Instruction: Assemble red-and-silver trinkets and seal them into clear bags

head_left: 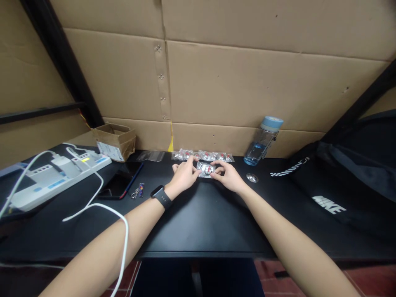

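Between my two hands, close above the black table, is a small clear plastic packet [205, 169] with a round silvery piece marked in red inside. My left hand [185, 175], with a black watch on the wrist, pinches its left edge. On the opposite edge the fingers of my right hand [227, 175] are closed. Just behind my hands, several similar packets [221, 156] lie in a row along the cardboard wall. A loose round clear-and-silver disc [252, 177] rests on the table to the right of my right hand.
A water bottle [262, 142] stands at the back right, near a black bag [328, 185]. Leftward are a small cardboard box [116, 142], flat clear bags [150, 155], a phone [122, 180], a keychain [141, 189] and a power strip [58, 181]. Its white cable [126, 231] crosses over my left forearm.
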The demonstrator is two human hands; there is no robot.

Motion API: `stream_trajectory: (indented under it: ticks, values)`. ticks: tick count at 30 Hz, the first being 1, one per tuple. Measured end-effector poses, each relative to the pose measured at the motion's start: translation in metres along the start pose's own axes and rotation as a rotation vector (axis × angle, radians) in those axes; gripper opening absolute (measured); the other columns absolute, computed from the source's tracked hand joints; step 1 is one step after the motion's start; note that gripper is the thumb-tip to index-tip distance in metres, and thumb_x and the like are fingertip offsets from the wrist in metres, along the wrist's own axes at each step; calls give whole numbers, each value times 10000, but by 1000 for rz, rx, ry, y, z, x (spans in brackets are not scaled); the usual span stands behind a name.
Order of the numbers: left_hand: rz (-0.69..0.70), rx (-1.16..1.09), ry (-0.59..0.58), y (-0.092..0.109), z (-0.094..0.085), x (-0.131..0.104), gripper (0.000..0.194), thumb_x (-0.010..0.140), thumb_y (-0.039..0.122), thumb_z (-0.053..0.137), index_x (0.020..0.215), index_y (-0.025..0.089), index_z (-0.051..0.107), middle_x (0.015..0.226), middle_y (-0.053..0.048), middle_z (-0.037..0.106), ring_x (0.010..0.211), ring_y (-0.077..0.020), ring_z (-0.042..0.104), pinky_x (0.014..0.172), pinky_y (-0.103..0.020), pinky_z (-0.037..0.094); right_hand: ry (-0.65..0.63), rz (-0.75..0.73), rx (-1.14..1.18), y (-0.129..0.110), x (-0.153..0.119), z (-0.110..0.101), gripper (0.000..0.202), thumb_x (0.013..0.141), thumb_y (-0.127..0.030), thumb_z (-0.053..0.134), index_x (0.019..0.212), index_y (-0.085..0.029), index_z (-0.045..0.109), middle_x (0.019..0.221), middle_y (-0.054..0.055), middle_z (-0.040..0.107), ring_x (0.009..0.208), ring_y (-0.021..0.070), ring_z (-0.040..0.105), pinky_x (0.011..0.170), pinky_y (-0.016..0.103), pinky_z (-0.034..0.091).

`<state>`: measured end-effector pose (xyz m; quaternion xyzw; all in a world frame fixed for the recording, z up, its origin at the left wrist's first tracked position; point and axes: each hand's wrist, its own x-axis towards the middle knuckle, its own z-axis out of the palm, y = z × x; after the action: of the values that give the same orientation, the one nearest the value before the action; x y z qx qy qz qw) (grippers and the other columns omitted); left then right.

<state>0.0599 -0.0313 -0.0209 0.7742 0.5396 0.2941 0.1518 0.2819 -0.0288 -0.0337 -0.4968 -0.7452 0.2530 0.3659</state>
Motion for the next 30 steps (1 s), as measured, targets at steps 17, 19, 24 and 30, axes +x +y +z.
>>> stream_trajectory:
  ticks: [17, 19, 24, 30]
  values:
    - [-59, -16, -3, -9, -5, 6, 440, 882, 304, 558, 1302, 280, 426, 971, -26, 774, 1083, -275, 662, 932, -439, 342, 174, -37, -47, -16, 13, -1, 388, 804, -306, 733, 1168, -263, 606, 815, 26, 743, 815, 249, 705, 812, 395, 495]
    - [-54, 77, 33, -15, -6, 8, 418, 879, 285, 535, 1289, 265, 456, 955, -51, 763, 1095, -297, 642, 925, -449, 341, 189, -5, -97, -19, 25, -2, 384, 791, -287, 737, 1153, -258, 614, 807, 18, 745, 813, 242, 698, 819, 390, 482]
    - [-120, 314, 101, -38, -19, 14, 392, 853, 260, 515, 1240, 199, 527, 1011, -157, 730, 1096, -371, 596, 915, -504, 353, 183, 78, -159, -21, 72, 7, 396, 768, -235, 739, 1140, -270, 608, 760, -24, 733, 742, 193, 672, 776, 334, 465]
    - [-241, 342, 91, -59, -38, 19, 384, 842, 268, 533, 1220, 210, 562, 1107, -169, 719, 1115, -381, 579, 924, -523, 369, 107, 177, -213, -18, 119, 30, 364, 759, -236, 733, 1099, -242, 606, 769, -7, 727, 728, 178, 640, 753, 316, 438]
